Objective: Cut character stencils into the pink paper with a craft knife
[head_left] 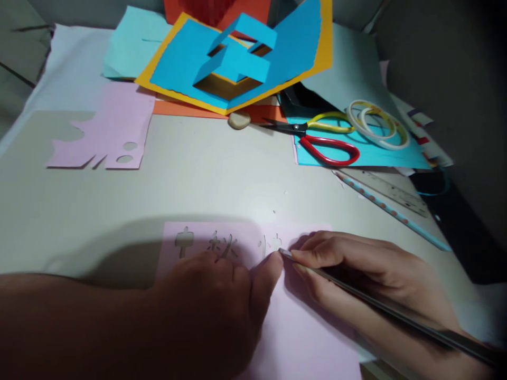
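Note:
A sheet of pink paper (304, 327) lies flat before me, with Chinese characters cut out of it along its top edge. My left hand (209, 306) presses down on the sheet, fingers bent and thumb stretched toward the right-hand character. In my right hand (368, 274) is a slim dark craft knife (364, 298), held like a pen. Its silver tip touches the paper at the lower part of that character, right beside my left thumb. Small paper scraps lie just above the sheet.
A blue and yellow pop-up card (178, 58) stands open at the back. Scissors (330, 150), tape rolls (366, 119), a pencil (396, 211) and a ruler (388, 192) lie to the right. Cut pink paper (119, 119) lies left; a small stone-like piece (239, 121) sits near the card.

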### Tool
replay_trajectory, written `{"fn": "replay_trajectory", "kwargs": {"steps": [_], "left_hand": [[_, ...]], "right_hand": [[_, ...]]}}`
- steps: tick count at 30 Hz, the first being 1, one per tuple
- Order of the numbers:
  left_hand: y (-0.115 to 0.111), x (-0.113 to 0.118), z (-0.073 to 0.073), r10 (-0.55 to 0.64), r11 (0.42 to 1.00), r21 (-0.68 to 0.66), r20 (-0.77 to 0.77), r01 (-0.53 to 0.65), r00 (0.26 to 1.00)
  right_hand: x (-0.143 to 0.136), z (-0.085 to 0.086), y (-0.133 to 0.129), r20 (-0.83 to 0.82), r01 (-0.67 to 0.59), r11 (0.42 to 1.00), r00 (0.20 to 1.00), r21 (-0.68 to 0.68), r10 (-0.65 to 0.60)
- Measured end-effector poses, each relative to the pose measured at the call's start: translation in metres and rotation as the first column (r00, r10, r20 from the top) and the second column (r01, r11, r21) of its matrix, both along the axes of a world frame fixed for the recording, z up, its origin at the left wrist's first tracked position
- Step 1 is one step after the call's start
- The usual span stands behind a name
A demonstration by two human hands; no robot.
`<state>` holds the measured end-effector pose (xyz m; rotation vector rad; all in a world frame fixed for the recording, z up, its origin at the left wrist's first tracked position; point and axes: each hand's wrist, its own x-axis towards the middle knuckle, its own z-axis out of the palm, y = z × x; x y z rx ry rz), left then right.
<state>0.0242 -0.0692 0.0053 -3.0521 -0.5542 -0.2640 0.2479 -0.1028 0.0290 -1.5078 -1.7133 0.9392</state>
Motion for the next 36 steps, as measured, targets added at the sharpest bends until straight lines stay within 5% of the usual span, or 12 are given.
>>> {"fn": "replay_trajectory", "kwargs": {"steps": [36], "left_hand": [[-0.0001, 0.0, 0.0011, -0.019, 1.0, -0.007, 0.046, 0.019, 0.999]], "right_hand": [[0.0014, 0.001, -0.0021, -0.056, 0.006, 1.0, 0.998, -0.025, -0.007]]}}
